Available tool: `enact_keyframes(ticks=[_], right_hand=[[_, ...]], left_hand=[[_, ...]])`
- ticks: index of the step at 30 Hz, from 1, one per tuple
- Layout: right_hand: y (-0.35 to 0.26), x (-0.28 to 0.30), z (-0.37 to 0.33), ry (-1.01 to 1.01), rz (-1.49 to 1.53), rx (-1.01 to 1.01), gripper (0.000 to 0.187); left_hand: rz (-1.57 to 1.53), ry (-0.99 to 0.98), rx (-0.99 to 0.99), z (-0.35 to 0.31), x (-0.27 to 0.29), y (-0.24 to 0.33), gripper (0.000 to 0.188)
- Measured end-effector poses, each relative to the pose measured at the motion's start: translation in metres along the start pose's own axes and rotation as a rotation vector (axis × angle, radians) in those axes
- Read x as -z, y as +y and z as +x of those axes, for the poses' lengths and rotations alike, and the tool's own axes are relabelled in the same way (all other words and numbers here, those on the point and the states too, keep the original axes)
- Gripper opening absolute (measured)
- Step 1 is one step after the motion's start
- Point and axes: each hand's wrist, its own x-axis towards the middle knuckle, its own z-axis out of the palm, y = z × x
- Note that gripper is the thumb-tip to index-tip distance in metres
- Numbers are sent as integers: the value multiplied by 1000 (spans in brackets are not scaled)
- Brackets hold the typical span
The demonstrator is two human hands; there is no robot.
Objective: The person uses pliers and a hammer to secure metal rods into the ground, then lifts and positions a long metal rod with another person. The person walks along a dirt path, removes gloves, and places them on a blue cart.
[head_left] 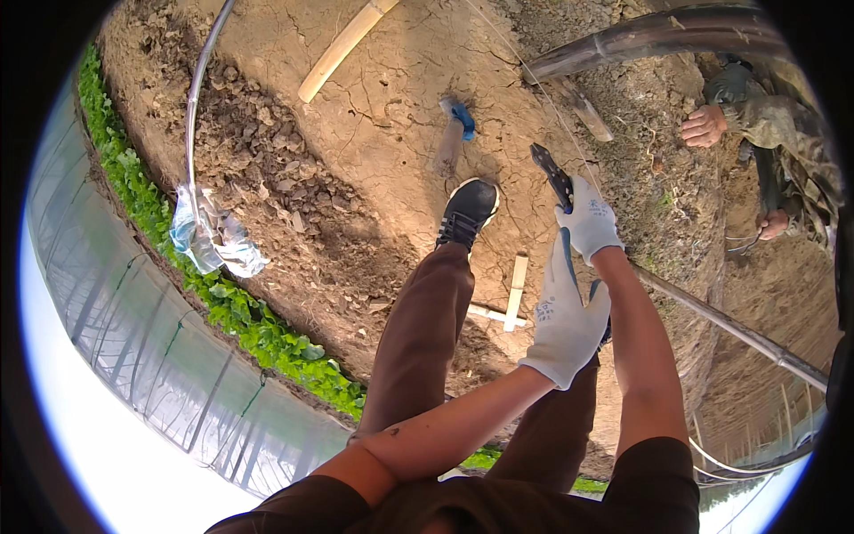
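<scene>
My right hand [590,224] wears a white knit glove and is closed round a narrow dark tool [553,176] with pale dots along it. The tool points up and to the left over the soil; its exact kind is not clear. Just below, my left hand [562,325], in a white glove with a grey-blue palm, has its fingers stretched out and the thumb apart. Its fingertips come close to the right wrist, and I see nothing held in it. A thin string [543,78] runs down toward the right hand.
Two crossed wooden strips [515,289] lie near my dark shoe [467,212]. A co-worker's hand [704,126] rests on soil at right. Bamboo poles [658,40] lie about. Crumpled plastic [213,233], leafy green plants [258,325] and plastic sheeting [142,329] stand left.
</scene>
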Motion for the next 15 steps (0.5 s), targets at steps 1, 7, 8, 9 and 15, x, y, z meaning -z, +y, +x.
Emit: enact_keyframes(ticks=[1, 7, 8, 9, 15], right_hand=[[-1, -2, -3, 12, 105, 65, 77], [-3, 27, 33, 244, 219, 142, 66], [5, 31, 53, 325, 75, 90, 61], [4, 36, 70, 354, -3, 45, 58], [-2, 54, 125, 89, -238, -27, 69]], left_hand=[[-95, 21, -21, 1, 3, 4, 89], [-164, 20, -5, 0, 4, -8, 69], [-161, -17, 20, -1, 6, -4, 68], [-156, -48, 47, -1, 8, -2, 67], [-343, 60, -1, -1, 4, -20, 61]])
